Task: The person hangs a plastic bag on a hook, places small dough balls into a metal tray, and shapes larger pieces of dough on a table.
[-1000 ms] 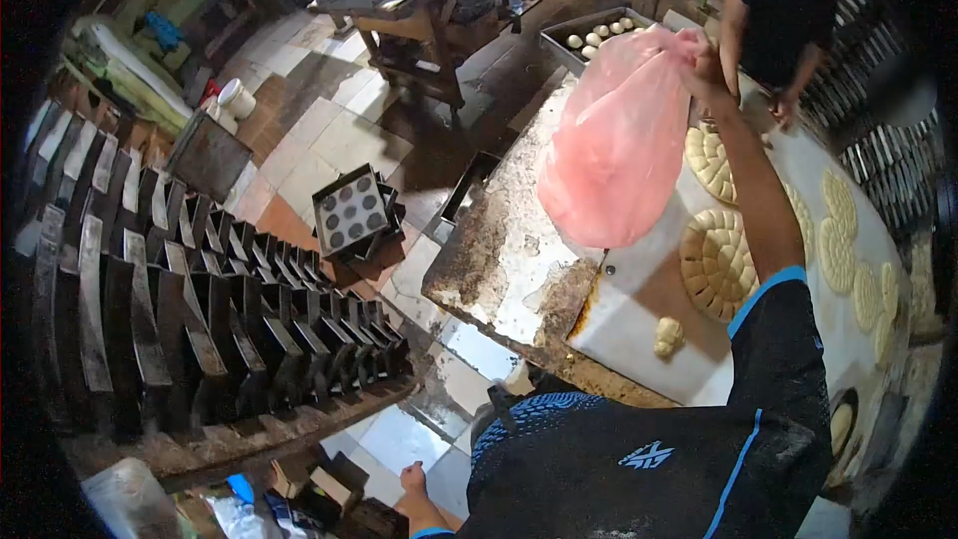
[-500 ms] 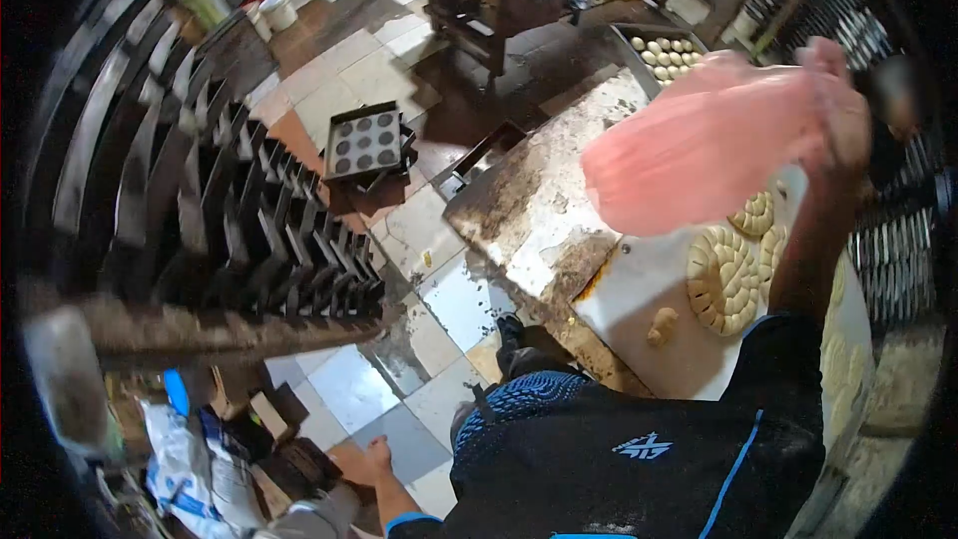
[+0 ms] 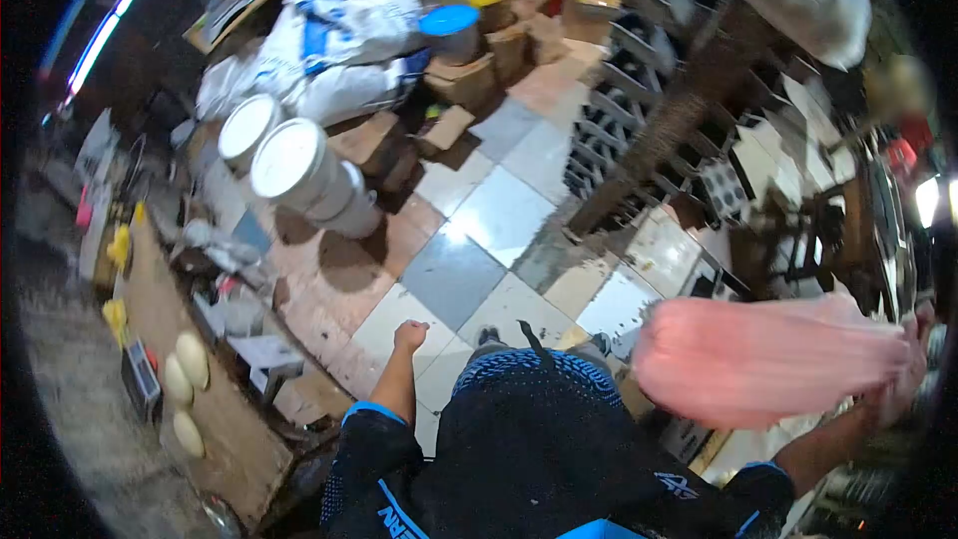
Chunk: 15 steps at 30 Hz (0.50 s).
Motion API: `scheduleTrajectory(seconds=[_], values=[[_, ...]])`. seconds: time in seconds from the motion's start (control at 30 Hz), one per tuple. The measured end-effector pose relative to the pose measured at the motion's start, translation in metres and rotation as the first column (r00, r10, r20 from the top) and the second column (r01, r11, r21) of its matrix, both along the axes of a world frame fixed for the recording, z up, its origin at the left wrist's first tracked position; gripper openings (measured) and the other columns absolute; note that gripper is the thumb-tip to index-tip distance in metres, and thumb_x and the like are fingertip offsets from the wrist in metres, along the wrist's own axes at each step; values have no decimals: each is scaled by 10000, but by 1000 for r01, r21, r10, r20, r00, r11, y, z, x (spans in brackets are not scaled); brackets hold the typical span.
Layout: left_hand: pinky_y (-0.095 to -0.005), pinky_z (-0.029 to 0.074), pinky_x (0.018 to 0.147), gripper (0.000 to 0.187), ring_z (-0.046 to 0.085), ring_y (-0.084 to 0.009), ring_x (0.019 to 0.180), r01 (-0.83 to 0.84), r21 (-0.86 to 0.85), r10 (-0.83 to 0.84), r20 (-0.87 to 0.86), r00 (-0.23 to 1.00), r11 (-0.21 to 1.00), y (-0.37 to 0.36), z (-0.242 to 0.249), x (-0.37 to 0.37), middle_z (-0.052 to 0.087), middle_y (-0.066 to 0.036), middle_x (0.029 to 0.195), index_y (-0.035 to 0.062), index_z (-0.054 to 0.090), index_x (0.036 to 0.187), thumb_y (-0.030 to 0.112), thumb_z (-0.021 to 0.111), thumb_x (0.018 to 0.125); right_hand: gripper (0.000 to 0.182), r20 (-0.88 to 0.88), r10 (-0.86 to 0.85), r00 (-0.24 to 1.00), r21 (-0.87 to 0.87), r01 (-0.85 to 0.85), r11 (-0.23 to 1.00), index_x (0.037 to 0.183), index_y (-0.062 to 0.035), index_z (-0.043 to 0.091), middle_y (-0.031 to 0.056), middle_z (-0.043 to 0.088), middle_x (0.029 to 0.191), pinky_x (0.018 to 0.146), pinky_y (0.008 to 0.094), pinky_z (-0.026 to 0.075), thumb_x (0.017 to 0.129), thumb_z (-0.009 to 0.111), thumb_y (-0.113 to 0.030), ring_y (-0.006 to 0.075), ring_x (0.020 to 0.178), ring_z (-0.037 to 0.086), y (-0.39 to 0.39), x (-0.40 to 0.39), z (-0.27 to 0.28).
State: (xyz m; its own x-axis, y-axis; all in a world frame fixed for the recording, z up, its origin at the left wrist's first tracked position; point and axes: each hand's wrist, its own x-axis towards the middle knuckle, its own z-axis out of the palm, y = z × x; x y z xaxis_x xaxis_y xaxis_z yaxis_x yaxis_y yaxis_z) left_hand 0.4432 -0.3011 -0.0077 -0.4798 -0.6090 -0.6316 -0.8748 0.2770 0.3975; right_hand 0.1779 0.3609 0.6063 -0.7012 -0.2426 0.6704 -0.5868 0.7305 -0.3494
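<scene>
Right hand: blurred and partly cut off at the frame edge, closed on the gathered neck of a pink translucent plastic bag. The bag streams sideways from that hand, smeared by motion, contents unreadable. Left hand: loosely fisted, empty, hanging above the tiled floor.

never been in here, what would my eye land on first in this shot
Likely the pink plastic bag, stretched sideways and blurred at lower right, gripped by the right hand. Next the white buckets on the tiled floor at upper left. The left hand hangs closed and empty at bottom centre.
</scene>
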Motion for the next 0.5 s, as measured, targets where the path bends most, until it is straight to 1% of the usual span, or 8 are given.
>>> scheduleTrajectory(seconds=[0.03,0.1,0.17,0.23,0.3,0.43,0.47,0.5], values=[[-395,490,901,436,644,-344,1004,-36,-5,36,1,999,999,-15,-1,19,699,-198,1003,32,702,934,424,658,749,418,21,105,994,0,-105,995,1017,63,673,162,458,1328,1005,361,320,908,590,-332,207,1161,472,-40,-16,-8],[-391,490,892,437,647,-334,1002,-324,95,329,-39,943,941,-32,-12,50,698,-203,1007,32,716,935,427,662,754,419,64,327,943,9,-328,945,1020,62,672,176,444,1360,1032,375,307,915,581,-333,219,1192,464,-127,-49,-25],[-384,489,892,426,653,-317,991,-419,108,427,-61,902,901,-51,2,67,703,-194,997,36,726,938,419,664,762,420,75,535,842,33,-538,842,1022,62,671,189,430,1392,1058,389,295,923,571,-333,231,1223,456,-216,-70,-34],[-386,487,896,422,653,-320,994,-550,126,564,-169,808,826,-64,4,79,704,-192,1002,37,722,956,410,666,768,293,41,709,704,12,-710,704,727,31,540,74,503,971,762,272,362,910,609,-188,139,823,461,-376,-38,-11],[-378,506,822,418,664,-290,905,-632,97,636,-227,738,768,-71,-4,90,710,-171,943,38,709,1004,388,669,780,355,109,752,650,-74,-749,658,628,32,481,54,483,961,747,270,372,870,668,-148,145,850,480,-464,-39,-19],[-317,454,562,335,560,-159,636,-784,294,835,-255,487,547,-63,-5,120,605,-49,762,70,667,1020,337,656,819,375,252,824,508,-285,-775,565,614,8,586,64,513,952,705,310,397,860,707,-248,149,873,502,-641,-72,-47],[-289,422,496,283,505,-115,578,-797,304,849,-274,451,521,-58,-19,135,530,-2,699,89,648,981,332,644,836,388,113,873,473,-209,-848,487,595,4,603,75,529,953,679,322,406,854,713,-262,154,849,514,-690,-88,-60],[-318,452,540,331,557,-164,611,-835,289,878,-255,404,468,-51,-45,156,606,-56,758,54,669,990,339,650,821,400,-24,908,418,-122,-903,412,576,0,619,85,544,953,654,333,415,849,718,-276,160,825,527,-737,-101,-74]])
